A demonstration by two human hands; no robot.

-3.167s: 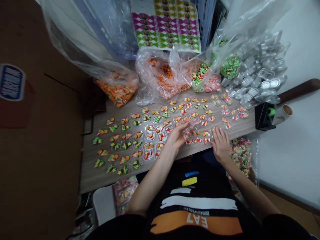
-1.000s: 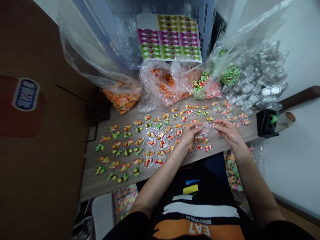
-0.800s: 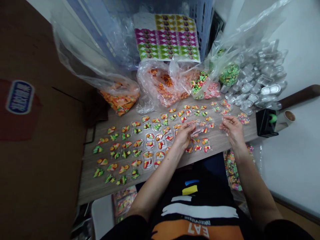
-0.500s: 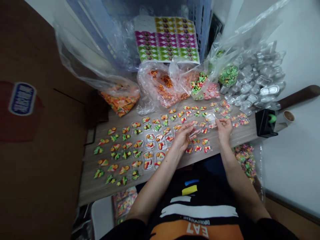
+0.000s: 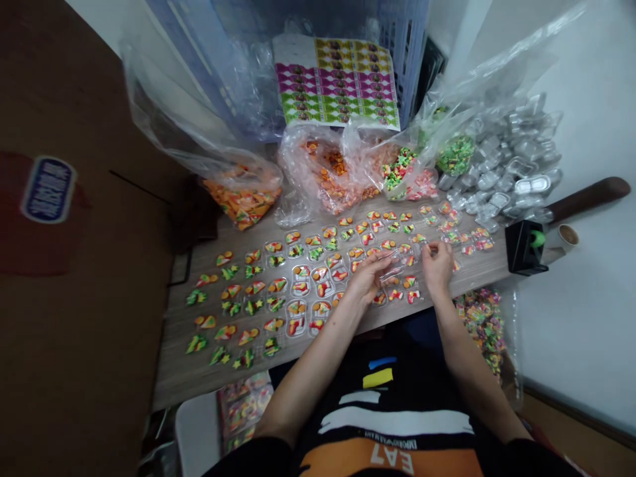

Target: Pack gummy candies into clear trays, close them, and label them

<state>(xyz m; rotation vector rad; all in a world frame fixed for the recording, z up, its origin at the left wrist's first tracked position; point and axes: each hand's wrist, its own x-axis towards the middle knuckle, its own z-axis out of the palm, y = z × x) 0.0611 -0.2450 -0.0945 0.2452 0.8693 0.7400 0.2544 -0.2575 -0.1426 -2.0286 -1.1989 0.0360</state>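
My left hand [image 5: 366,277] hovers over the wooden table [image 5: 209,371] near its front edge, fingers curled around a stack of clear plastic shells [image 5: 395,266]. My right hand [image 5: 437,265] is just to its right, fingers pinched on a single clear plastic shell [image 5: 423,248]. Rows of small colourful candy groups [image 5: 248,291] cover the table; the ones in the middle [image 5: 311,288] sit under clear shells, while those on the left lie bare.
Plastic bags of orange candy [image 5: 243,195], mixed candy [image 5: 332,173] and green candy [image 5: 454,154] line the table's back. A heap of clear shells [image 5: 517,169] is at the back right. A sticker sheet [image 5: 338,83] leans behind. A black tape dispenser [image 5: 524,248] stands at the right edge.
My right hand reached out to the right over the candy rows, then drew back toward my left hand with a clear shell in its fingers. My left hand stayed in place.
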